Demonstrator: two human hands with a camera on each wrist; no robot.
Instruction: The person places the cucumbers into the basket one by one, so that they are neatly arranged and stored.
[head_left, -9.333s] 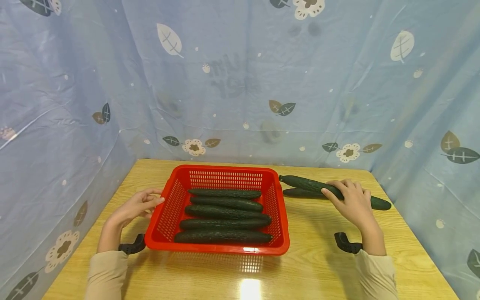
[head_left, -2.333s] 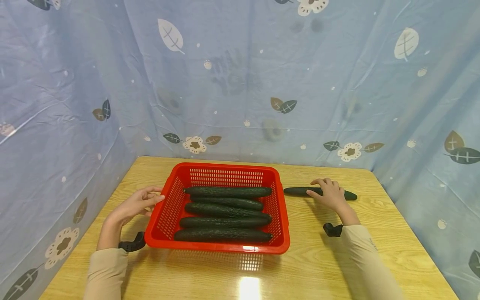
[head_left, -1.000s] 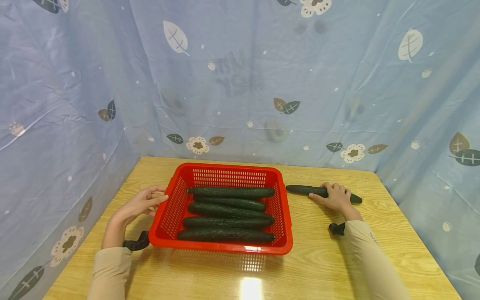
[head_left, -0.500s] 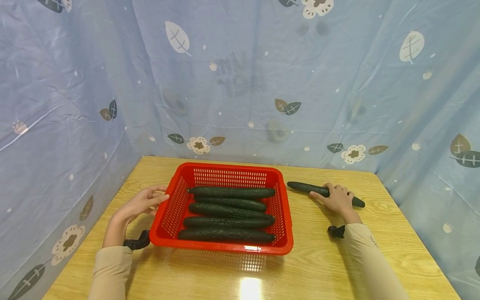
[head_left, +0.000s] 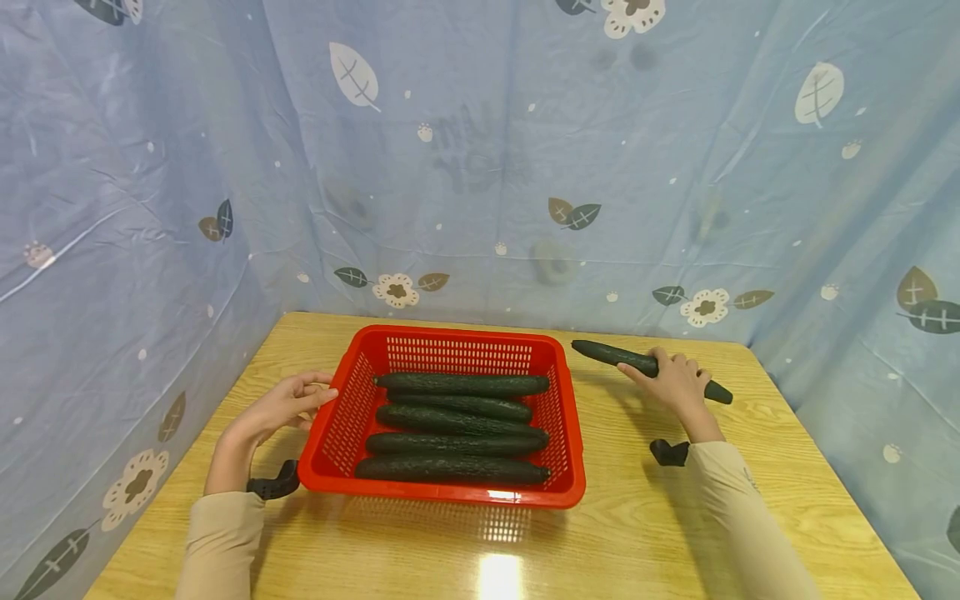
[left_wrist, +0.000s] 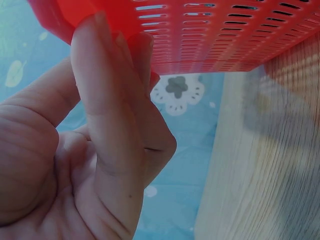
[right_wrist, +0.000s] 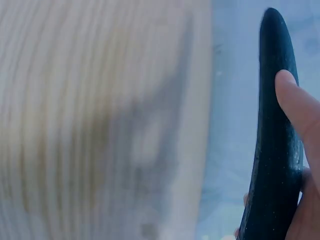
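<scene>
At the right of the table, my right hand [head_left: 678, 385] grips a dark green cucumber [head_left: 611, 354] around its middle. The cucumber tilts, its far-left end higher, and its shadow falls on the table below. The right wrist view shows the thumb along the side of this cucumber [right_wrist: 275, 150], raised off the wood. My left hand [head_left: 281, 408] holds the left rim of a red perforated plastic basket [head_left: 442, 492], fingertips at the lip in the left wrist view. Inside the basket, several cucumbers [head_left: 457, 421] lie side by side, roughly parallel, one resting at the back over another.
The basket stands left of centre on a wooden table [head_left: 622, 517]. A blue patterned curtain [head_left: 465, 167] surrounds the table at the back and both sides. Black wrist mounts [head_left: 667, 452] sit under both wrists.
Earlier my right hand held another cucumber, which now lies at the back of the basket. Since then it has gripped the cucumber left on the table and lifted it. The left hand stays put.
</scene>
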